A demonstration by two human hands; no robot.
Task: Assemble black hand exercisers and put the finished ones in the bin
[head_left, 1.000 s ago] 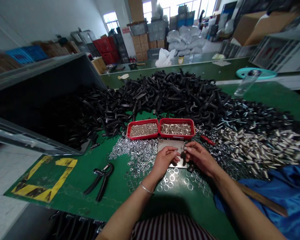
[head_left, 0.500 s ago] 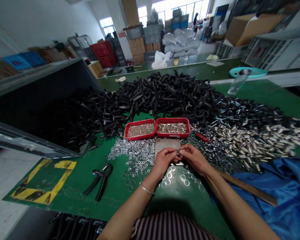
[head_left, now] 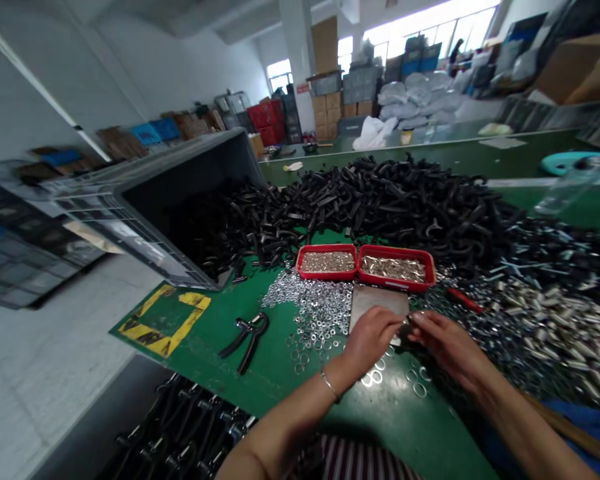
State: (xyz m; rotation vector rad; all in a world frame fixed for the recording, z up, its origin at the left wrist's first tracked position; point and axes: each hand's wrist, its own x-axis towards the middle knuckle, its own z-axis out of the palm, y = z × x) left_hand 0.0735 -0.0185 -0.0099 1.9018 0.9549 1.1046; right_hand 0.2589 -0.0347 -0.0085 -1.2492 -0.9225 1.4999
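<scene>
My left hand (head_left: 373,339) and my right hand (head_left: 447,347) meet fingertip to fingertip over a small metal plate (head_left: 375,300) on the green table (head_left: 420,433). Both pinch a tiny metal part (head_left: 405,327) between them; it is too small to name. Loose silver washers (head_left: 317,310) lie scattered left of and under the hands. Just beyond the plate stand two red trays (head_left: 395,267) filled with small metal pieces. A thin bracelet circles my left wrist.
A big heap of black curved handles (head_left: 380,200) fills the table's far side, spilling from a tipped grey crate (head_left: 150,193). Silver cylinders (head_left: 555,313) pile up at the right. A black hand gripper (head_left: 245,337) lies left, near yellow floor-tape marks (head_left: 163,320). More black grippers (head_left: 180,433) sit below the table edge.
The view has swung to the left and tilted, so everything sits further right in frame. My hands stay together over the plate, fingertips now closer on the small part.
</scene>
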